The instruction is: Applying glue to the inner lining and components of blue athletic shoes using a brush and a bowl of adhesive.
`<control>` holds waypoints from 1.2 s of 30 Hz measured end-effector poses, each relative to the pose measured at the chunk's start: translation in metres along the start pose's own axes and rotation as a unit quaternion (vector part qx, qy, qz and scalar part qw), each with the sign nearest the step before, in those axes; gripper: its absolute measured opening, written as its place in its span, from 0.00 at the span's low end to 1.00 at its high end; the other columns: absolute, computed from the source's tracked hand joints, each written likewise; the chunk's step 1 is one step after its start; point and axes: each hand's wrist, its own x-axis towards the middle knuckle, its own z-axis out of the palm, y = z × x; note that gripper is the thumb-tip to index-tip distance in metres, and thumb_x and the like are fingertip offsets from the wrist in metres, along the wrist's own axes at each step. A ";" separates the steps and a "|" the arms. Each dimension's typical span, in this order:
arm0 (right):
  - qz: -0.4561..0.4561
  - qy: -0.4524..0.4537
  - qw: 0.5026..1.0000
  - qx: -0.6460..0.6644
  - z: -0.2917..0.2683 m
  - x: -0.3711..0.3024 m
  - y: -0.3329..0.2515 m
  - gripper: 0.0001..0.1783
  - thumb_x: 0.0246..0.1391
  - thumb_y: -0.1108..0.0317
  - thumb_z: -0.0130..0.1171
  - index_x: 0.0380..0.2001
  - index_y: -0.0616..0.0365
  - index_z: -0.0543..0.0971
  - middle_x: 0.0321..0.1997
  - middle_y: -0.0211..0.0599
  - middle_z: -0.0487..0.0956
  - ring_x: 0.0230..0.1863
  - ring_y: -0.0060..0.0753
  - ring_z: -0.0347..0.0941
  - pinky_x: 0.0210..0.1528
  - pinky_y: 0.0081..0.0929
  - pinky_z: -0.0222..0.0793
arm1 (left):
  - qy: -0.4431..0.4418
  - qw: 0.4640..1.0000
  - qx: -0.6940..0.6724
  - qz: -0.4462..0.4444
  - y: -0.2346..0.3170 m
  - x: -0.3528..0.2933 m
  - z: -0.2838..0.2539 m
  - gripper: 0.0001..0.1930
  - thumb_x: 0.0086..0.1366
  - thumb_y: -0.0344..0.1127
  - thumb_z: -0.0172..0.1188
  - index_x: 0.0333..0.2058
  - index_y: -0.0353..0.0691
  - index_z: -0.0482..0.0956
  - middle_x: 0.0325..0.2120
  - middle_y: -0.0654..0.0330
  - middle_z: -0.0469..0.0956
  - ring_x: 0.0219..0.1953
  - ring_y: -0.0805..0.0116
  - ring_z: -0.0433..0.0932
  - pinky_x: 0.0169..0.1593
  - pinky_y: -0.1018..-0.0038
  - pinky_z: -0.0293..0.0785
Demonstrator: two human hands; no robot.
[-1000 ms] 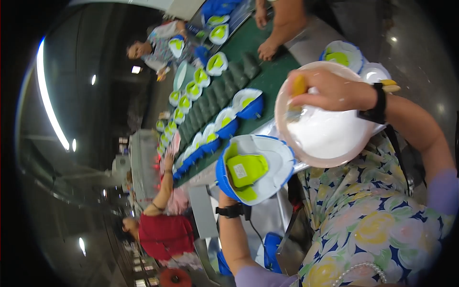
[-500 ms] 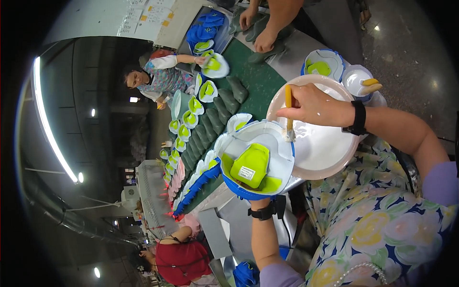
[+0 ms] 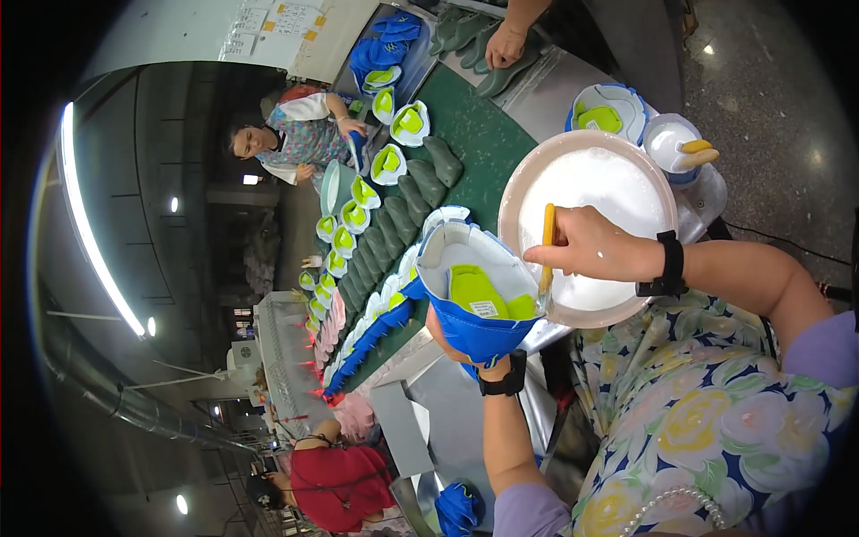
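Note:
My left hand [image 3: 437, 333] is wrapped round the underside of a blue shoe upper [image 3: 483, 333], holding it tilted with its white lining and lime-green pieces facing up. In my right hand [image 3: 604, 246] is a paintbrush [image 3: 548, 234] with a yellow handle, bristles down. The brush tip touches the upper's right edge, or is very close to it. Beneath my right hand stands a pale pink basin [image 3: 507, 201] of white liquid [image 3: 591, 183].
A green conveyor [image 3: 483, 148] carries dark green shoe lasts [image 3: 429, 186] and rows of uppers [image 3: 355, 216]. Beyond the basin are another upper [image 3: 608, 106] and a white pot [image 3: 664, 141] with a yellow-handled brush. A co-worker's hand [image 3: 506, 45] touches lasts. Two other people work at left.
My left hand has tilted the upper, so its blue outside shows more. My right hand and brush have moved down along its edge. The co-worker at left has lowered an upper.

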 end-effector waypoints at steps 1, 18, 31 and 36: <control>0.003 -0.012 1.000 -0.010 -0.001 -0.002 -0.003 0.24 0.55 0.54 0.65 0.33 0.72 0.79 0.25 0.48 0.82 0.24 0.34 0.81 0.28 0.26 0.75 | -0.001 1.000 -0.001 -0.007 0.000 0.002 -0.001 0.31 0.70 0.45 0.55 0.66 0.37 0.59 0.62 0.53 0.67 0.59 0.58 0.72 0.63 0.60 0.68; -0.539 -0.130 0.831 -0.028 0.007 0.005 -0.027 0.11 0.57 0.63 0.65 0.36 0.57 0.76 0.35 0.36 0.78 0.40 0.39 0.78 0.41 0.33 0.75 | -0.170 0.805 -0.329 -0.464 -0.031 -0.068 -0.012 0.30 0.71 0.46 0.54 0.66 0.37 0.61 0.60 0.53 0.70 0.57 0.57 0.74 0.61 0.59 0.71; -0.214 -0.132 0.946 -0.204 -0.028 0.019 -0.019 0.13 0.57 0.61 0.61 0.33 0.61 0.74 0.26 0.47 0.79 0.29 0.49 0.79 0.32 0.34 0.72 | -0.129 0.899 -0.235 -0.346 -0.013 -0.041 -0.055 0.30 0.71 0.48 0.53 0.65 0.38 0.62 0.58 0.53 0.71 0.56 0.57 0.75 0.60 0.59 0.73; -0.266 -0.059 0.943 -0.191 -0.024 0.007 -0.035 0.13 0.58 0.61 0.60 0.36 0.62 0.76 0.32 0.48 0.80 0.35 0.50 0.78 0.39 0.37 0.73 | -0.171 0.922 -0.156 -0.310 -0.011 -0.023 -0.067 0.30 0.71 0.48 0.53 0.65 0.38 0.62 0.58 0.53 0.72 0.56 0.56 0.75 0.60 0.58 0.73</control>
